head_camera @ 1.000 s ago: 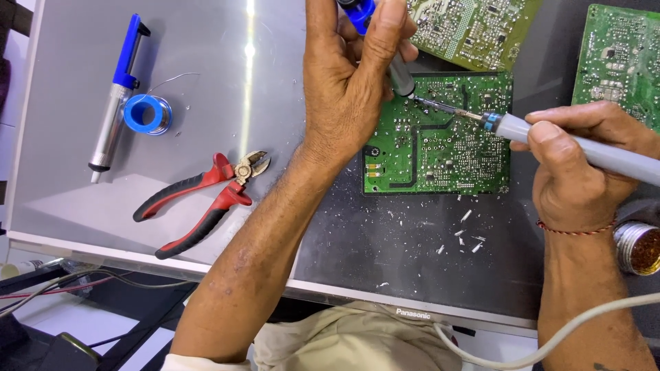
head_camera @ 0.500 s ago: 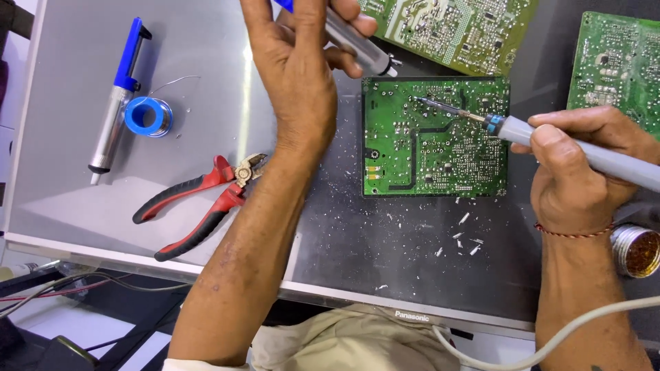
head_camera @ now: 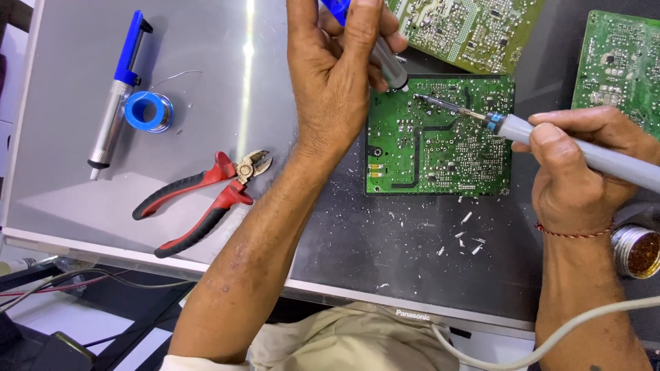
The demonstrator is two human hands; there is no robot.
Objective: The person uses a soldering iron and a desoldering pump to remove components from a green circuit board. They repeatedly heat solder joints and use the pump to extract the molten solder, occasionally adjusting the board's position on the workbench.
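A green circuit board (head_camera: 440, 144) lies flat on the dark work surface. My left hand (head_camera: 337, 75) grips a blue and silver desoldering pump (head_camera: 385, 58), its tip just above the board's top left corner. My right hand (head_camera: 577, 168) holds a grey soldering iron (head_camera: 550, 137) with a blue collar. The iron's thin tip touches the board near its upper edge, close to the pump's tip.
A second desoldering pump (head_camera: 120, 86) and a blue solder spool (head_camera: 148, 111) lie at the far left. Red-handled cutters (head_camera: 206, 196) rest beside my left forearm. Two more green boards (head_camera: 474, 27) (head_camera: 619, 58) sit at the top. A brass tip-cleaner tin (head_camera: 636, 251) stands right. Clipped lead bits (head_camera: 467, 237) litter the surface.
My left hand swung left away from the board with the pump, then came back right so its tip is over the board's top left. The soldering iron barely moved.
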